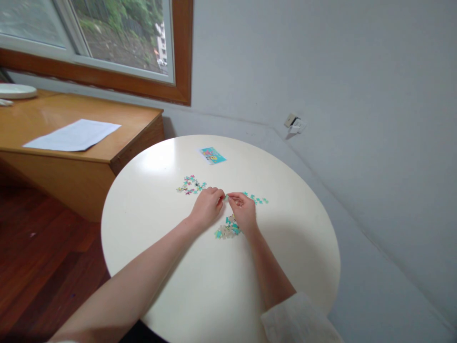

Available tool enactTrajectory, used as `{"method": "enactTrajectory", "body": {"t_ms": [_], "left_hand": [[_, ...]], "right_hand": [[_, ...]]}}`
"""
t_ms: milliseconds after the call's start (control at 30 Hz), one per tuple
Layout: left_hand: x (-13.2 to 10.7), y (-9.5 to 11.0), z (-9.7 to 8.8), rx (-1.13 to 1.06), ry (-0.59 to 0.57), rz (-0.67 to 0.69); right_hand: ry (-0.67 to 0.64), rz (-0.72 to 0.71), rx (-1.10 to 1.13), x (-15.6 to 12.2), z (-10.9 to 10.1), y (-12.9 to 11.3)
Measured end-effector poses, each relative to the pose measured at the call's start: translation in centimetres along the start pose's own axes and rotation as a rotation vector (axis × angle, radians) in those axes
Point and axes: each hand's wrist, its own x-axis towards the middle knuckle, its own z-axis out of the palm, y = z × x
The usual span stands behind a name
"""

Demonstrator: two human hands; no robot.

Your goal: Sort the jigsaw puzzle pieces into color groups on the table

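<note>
My left hand [207, 206] and my right hand [244, 209] meet above the middle of a round white table [150, 205]. Fingertips of both are pinched around a small greenish puzzle piece [226, 196], which they partly hide. Just below my right hand lies a pile of loose puzzle pieces [228, 229], turquoise and pale, partly covered by that hand. Left of my left hand is a loose cluster of multicoloured pieces [189, 186]. Behind my right hand, a row of turquoise-green pieces [257, 199] reaches out to the right.
A colourful picture card [213, 155] lies near the table's far edge. To the left stands a wooden desk [143, 119] bearing a white sheet of paper [76, 135] and a round white object [17, 91]. A wall with a socket [291, 120] borders the right side.
</note>
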Motion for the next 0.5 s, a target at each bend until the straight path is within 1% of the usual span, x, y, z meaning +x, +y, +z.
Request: {"method": "enactTrajectory", "body": {"t_ms": [133,500], "left_hand": [[-0.02,0.11,-0.21,0.046,-0.019,0.012],[0.0,0.12,-0.25,0.07,-0.029,0.009]], "right_hand": [[0.006,-0.001,-0.003,-0.01,0.02,-0.06],[-0.006,-0.005,-0.007,0.06,-0.02,0.13]]}}
